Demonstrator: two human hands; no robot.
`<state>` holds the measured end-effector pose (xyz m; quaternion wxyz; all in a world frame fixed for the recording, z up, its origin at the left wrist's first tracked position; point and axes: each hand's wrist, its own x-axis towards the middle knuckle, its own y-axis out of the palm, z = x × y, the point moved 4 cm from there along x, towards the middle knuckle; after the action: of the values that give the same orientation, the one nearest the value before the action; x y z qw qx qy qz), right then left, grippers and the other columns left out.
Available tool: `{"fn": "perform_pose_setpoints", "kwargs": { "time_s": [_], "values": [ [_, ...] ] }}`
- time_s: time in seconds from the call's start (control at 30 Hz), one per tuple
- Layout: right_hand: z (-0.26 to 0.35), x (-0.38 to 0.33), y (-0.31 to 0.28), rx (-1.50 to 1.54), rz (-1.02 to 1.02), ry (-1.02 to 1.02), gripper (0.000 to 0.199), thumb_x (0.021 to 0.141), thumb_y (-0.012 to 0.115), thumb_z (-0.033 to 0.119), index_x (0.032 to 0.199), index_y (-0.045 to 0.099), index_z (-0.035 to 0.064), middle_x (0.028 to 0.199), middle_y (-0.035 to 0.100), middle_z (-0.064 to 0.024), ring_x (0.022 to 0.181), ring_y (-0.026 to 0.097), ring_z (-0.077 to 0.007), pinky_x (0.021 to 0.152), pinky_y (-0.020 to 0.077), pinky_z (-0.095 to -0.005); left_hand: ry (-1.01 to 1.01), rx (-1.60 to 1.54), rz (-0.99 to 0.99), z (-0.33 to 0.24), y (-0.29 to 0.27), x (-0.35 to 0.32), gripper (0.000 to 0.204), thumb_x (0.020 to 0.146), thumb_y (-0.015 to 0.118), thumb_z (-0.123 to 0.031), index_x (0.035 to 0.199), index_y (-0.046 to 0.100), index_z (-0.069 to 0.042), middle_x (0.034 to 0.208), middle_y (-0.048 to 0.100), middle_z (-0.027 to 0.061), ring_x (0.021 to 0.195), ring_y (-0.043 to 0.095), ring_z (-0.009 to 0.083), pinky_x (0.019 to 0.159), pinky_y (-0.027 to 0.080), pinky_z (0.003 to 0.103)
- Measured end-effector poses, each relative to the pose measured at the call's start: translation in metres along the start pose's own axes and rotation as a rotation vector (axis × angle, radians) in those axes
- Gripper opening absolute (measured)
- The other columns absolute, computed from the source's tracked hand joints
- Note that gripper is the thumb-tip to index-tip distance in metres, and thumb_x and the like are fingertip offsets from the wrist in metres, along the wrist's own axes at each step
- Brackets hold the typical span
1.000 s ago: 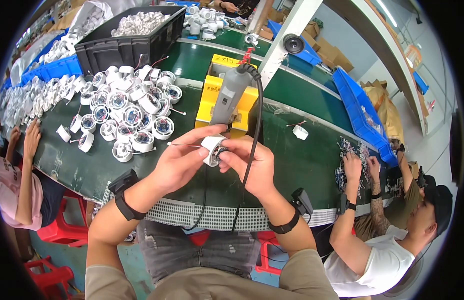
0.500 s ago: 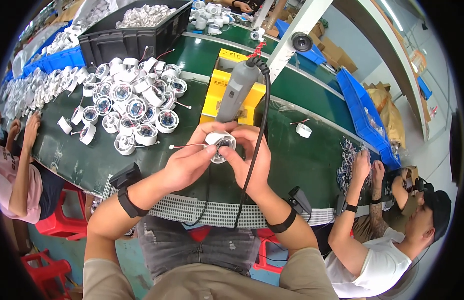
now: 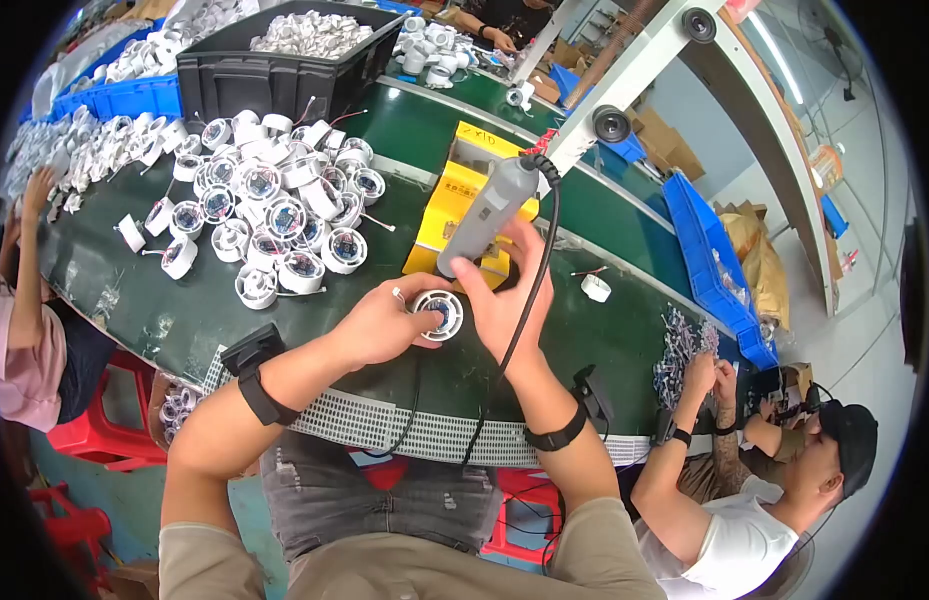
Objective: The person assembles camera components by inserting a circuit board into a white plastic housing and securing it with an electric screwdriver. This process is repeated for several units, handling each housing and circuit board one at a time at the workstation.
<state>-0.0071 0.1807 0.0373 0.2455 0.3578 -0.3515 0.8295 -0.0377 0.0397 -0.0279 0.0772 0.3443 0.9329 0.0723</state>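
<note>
While the left hand (image 3: 382,322) pinches a round white plastic housing (image 3: 451,320), the half-curled right hand (image 3: 506,300) is at a grey cylindrical tool (image 3: 489,208); its grip I can't tell.

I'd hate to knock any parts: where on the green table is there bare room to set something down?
Bare green table lies between the right hand and the wire pile, on the near side of the lone white ring. Another lies between the heap of white parts and the table's near-left edge. It's crowded around the yellow stand.
</note>
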Motion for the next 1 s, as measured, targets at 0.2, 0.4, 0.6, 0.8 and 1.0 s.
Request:
{"fn": "perform_pose_setpoints", "kwargs": {
  "time_s": [0.2,0.4,0.6,0.8,1.0],
  "values": [
    [-0.015,0.017,0.025,0.488,0.041,0.202,0.061,0.086,0.065,0.008,0.137,0.034,-0.0039,0.102,0.063,-0.0132,0.092,0.066,-0.0228,0.086,0.0502,-0.0356,-0.146,0.008,-0.065,0.009,-0.014,0.008,0.036,0.09,0.056,-0.002,0.125,0.049,0.008,0.11,0.061,0.0154,0.092,0.066,0.0213,0.074,0.062,0.032],
    [-0.01,0.053,0.02,0.706,-0.254,0.135,0.039,0.098,0.04,0.015,0.134,0.031,0.0003,0.068,0.05,-0.009,0.053,0.051,-0.017,0.052,0.0467,-0.0311,-0.219,-0.007,-0.116,0.01,-0.019,0.012,0.034,0.09,0.055,-0.002,0.122,0.052,0.009,0.106,0.062,0.0163,0.088,0.067,0.0225,0.072,0.062,0.032],
    [-0.011,0.056,0.025,0.639,-0.277,0.152,0.031,0.098,0.041,0.015,0.126,0.036,0.0014,0.064,0.048,-0.0082,0.048,0.049,-0.0166,0.047,0.0445,-0.0307,-0.261,0.012,-0.054,0.006,-0.021,0.01,0.033,0.09,0.052,0.0,0.121,0.055,0.008,0.105,0.063,0.0164,0.087,0.067,0.0222,0.07,0.063,0.033],
    [-0.008,0.056,0.025,0.631,-0.294,0.173,0.028,0.098,0.043,0.017,0.121,0.038,0.002,0.064,0.048,-0.0084,0.047,0.049,-0.0172,0.046,0.0446,-0.031,-0.266,0.047,-0.036,0.006,-0.023,0.01,0.035,0.089,0.051,0.001,0.123,0.054,0.008,0.105,0.063,0.0163,0.087,0.067,0.022,0.07,0.063,0.033],
    [-0.012,0.055,0.024,0.618,-0.3,0.186,0.026,0.098,0.044,0.018,0.118,0.038,0.0015,0.065,0.049,-0.0089,0.047,0.049,-0.0172,0.046,0.0448,-0.0309,-0.268,0.043,-0.024,0.006,-0.021,0.01,0.034,0.089,0.05,0.001,0.123,0.053,0.009,0.105,0.063,0.0172,0.086,0.067,0.0227,0.07,0.063,0.033]
  ]
}}
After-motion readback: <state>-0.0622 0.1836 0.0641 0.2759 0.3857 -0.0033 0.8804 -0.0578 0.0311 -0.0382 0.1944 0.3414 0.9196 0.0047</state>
